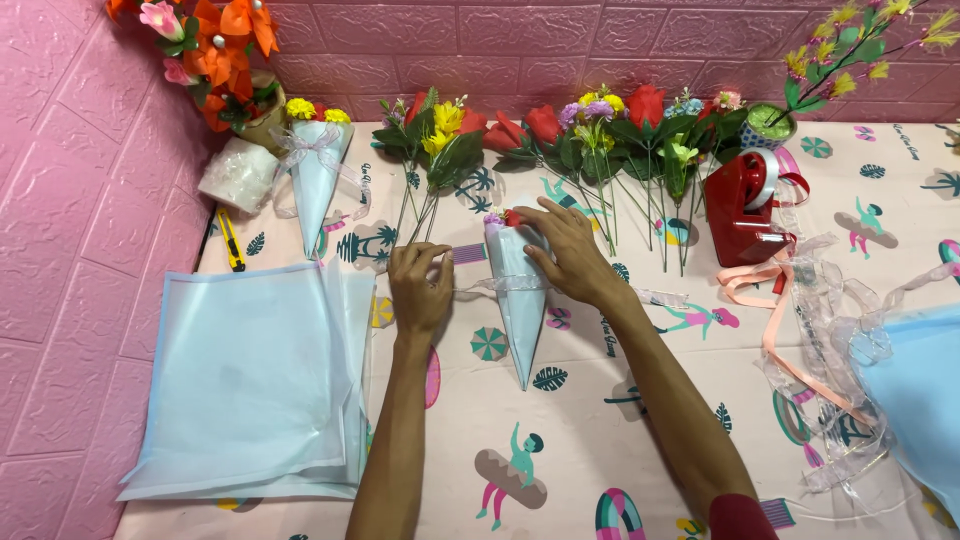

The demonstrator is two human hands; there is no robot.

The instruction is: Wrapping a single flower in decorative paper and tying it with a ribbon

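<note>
Wrapped cone (521,300) at centre of surface (640,440), sheet stack (250,380) to its left, loose stems (580,150) behind along wall, tape dispenser (750,205) right, probably ribbon tangle (830,340) beyond.

Near half of counter (600,440) between your forearms and toward its front edge lies open; pass there. Left side blocked by stack of pale blue sheets (250,380). Right side cluttered: tangled ribbons (810,340), red tape dispenser (745,210). Far edge lined with row of artificial flowers (590,130) against wall. Yellow cutter (231,240) and finished cone bouquet (318,170) crowd far-left corner. Blue cone (520,300) sits between your hands.
</note>
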